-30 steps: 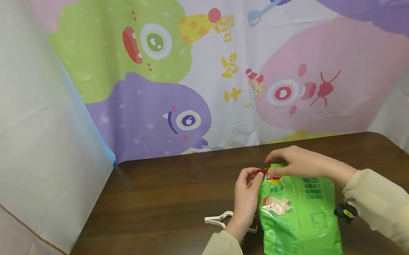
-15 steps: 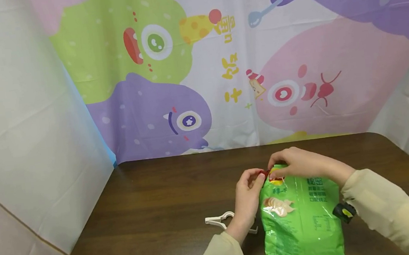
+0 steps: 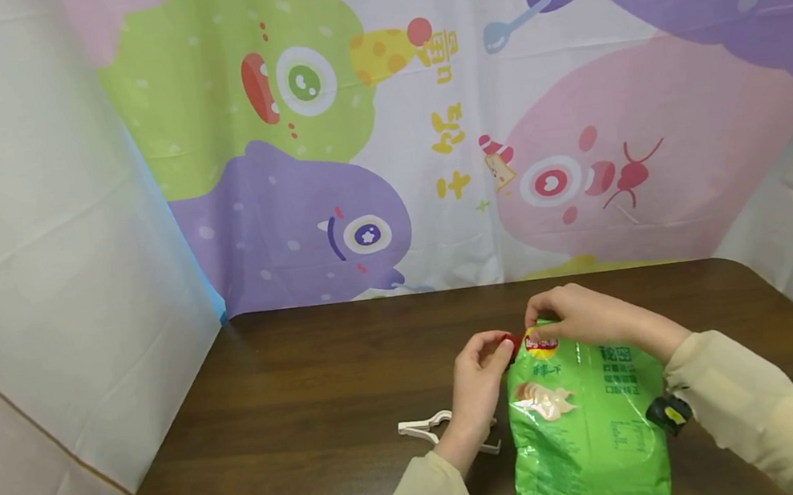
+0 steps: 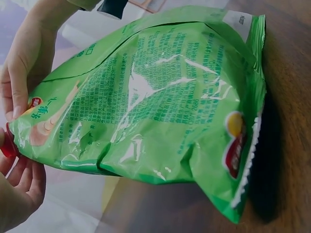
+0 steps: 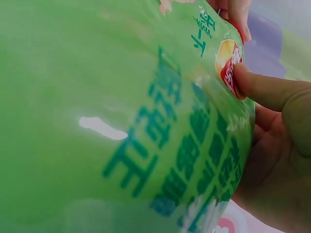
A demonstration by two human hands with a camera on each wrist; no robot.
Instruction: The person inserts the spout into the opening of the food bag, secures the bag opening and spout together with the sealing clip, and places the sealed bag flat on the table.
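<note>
Your green bag [image 3: 598, 444] with darker green lettering, your pale yellow sleeves [image 3: 763, 394], white clip [image 3: 410, 427], brown wood-grain table [image 3: 313, 417]

A dark brown wood-grain table [image 3: 297, 403] with rounded far corners meets a printed fabric backdrop [image 3: 475, 102] at the far side, its green, purple and pink cartoon monsters lying sideways beside yellow characters. Creased white sheets [image 3: 36, 197] hang left and right; a bluish strip of light [image 3: 162, 199] edges the far left corner.
</note>
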